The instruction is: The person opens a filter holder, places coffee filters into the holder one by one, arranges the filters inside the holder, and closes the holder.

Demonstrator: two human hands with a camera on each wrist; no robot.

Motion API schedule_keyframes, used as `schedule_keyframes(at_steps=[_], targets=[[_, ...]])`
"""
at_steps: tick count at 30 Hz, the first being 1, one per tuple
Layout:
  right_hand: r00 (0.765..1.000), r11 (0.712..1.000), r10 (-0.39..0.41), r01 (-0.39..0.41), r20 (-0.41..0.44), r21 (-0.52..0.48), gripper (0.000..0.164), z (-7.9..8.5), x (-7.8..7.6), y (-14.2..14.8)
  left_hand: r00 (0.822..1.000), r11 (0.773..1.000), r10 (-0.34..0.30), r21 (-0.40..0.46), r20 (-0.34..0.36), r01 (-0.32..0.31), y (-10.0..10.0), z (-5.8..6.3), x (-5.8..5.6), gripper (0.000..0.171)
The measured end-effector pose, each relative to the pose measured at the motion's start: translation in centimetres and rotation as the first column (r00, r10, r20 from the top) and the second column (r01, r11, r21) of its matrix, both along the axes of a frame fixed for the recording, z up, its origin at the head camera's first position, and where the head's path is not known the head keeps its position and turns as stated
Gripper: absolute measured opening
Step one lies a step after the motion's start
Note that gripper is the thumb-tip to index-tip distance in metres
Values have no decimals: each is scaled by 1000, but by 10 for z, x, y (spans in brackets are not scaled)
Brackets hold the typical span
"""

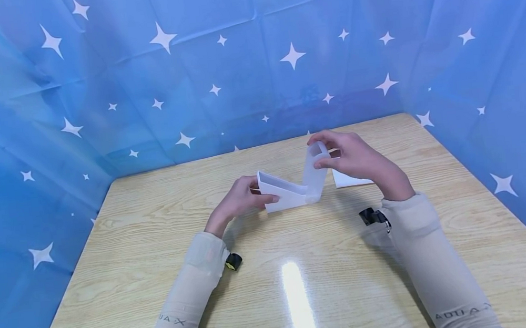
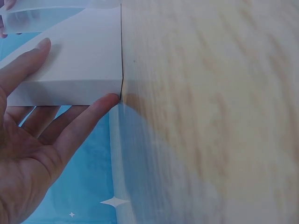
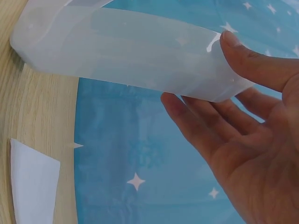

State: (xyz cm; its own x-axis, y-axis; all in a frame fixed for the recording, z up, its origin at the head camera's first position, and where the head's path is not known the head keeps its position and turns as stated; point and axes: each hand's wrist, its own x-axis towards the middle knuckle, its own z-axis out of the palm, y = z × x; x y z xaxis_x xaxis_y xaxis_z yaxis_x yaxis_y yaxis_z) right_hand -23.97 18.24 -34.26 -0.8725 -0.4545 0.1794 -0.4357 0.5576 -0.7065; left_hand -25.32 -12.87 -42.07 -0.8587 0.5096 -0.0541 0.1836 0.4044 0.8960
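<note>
A white plastic case (image 1: 284, 198) with a slanted, open top stands on the table, joined at its low corner to a translucent lid (image 1: 314, 176) that is swung up and leans to the right. My left hand (image 1: 241, 197) grips the tall end of the case, thumb on the near face; in the left wrist view its fingers lie under the case's white edge (image 2: 65, 92). With my right hand (image 1: 356, 156) I pinch the free upper end of the lid, thumb on one side and fingers on the other, as the translucent wall (image 3: 154, 56) shows in the right wrist view.
A flat white piece (image 1: 351, 179) lies on the wooden table (image 1: 160, 279) behind my right wrist. Blue star-patterned cloth (image 1: 235, 71) hangs along the back and both sides. Small black devices (image 1: 368, 216) are strapped at both sleeves.
</note>
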Motion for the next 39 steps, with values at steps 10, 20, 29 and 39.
schedule_keyframes(at_steps=[10, 20, 29, 39], targets=[[1000, 1000, 8, -8, -9, -15, 46, 0, 0, 2, 1000, 1000, -3, -2, 3, 3, 0, 0, 0, 37], [1000, 1000, 11, -12, -22, -28, 46, 1, 1, 6, 1000, 1000, -8, 10, 12, 8, 1, 0, -1, 37], [1000, 999, 4, -3, 10, -41, 45, -1, 0, 6, 1000, 1000, -4, 5, 9, 3, -2, 0, 0, 35], [1000, 999, -6, 6, 6, -33, 45, -2, -1, 13, 1000, 1000, -12, 12, 13, 12, -1, 1, 0, 38]])
